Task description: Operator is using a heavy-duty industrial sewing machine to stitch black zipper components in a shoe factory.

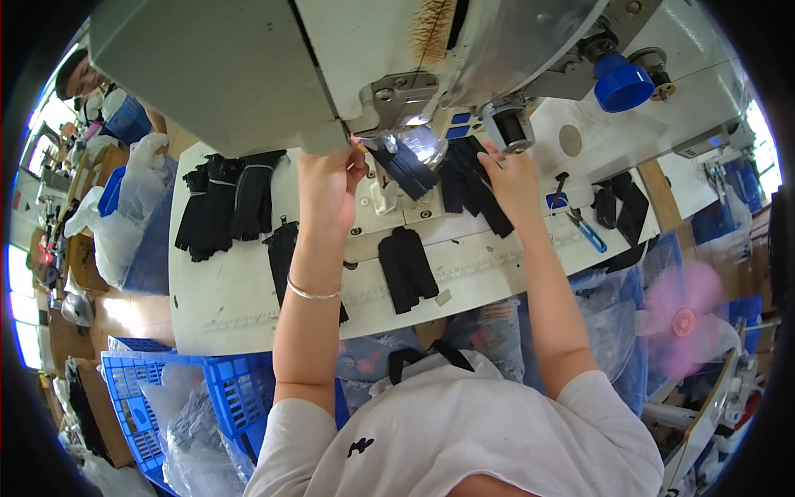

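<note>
My left hand [330,186] is raised beside the head of a sewing machine [389,95]. Its fingers are curled into a pinch, and what they hold, if anything, is hidden. My right hand [515,189] has thumb and fingertips drawn together at the edge of black zipper strips [474,184]; what sits between the tips is too small to make out. Under the lit needle area, between the hands, lies another black zipper piece [406,168]. Closer to me a folded black bundle [407,269] rests on the white table [224,311]. My left forearm partly covers a further black zipper [283,244].
Tied black bundles [217,207] lie at the table's left. Blue-handled thread snips [590,232] and black pieces [623,207] are on the right. A blue plastic crate [240,398] stands lower left; a pink fan [683,319] spins lower right. Another person [83,79] is far left.
</note>
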A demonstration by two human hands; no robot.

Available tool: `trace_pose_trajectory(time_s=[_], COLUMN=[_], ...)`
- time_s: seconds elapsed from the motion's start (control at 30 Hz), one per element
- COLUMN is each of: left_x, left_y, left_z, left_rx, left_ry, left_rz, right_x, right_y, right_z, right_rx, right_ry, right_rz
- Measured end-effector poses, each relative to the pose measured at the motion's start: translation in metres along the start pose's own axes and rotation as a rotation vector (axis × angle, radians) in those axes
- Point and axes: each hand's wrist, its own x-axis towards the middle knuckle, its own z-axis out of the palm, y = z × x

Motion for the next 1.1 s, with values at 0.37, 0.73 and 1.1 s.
trace_pose_trajectory(time_s=[0.37,0.73,1.1], left_x=[-0.123,-0.153,-0.158], left_y=[-0.013,-0.053,-0.049], left_z=[-0.089,0.008,-0.019], left_rx=[1.620,0.617,0.702], left_ry=[0.416,-0.288,-0.145], left_rz=[0.264,-0.065,0.011], right_x=[0.005,-0.150,-0.162], right_y=[-0.004,-0.074,-0.081], right_z=[-0.019,-0.047,-0.055], right_rx=[-0.166,0.304,0.466], right_ry=[0.167,-0.490,-0.675], right_rz=[-0.067,0.289,0.382])
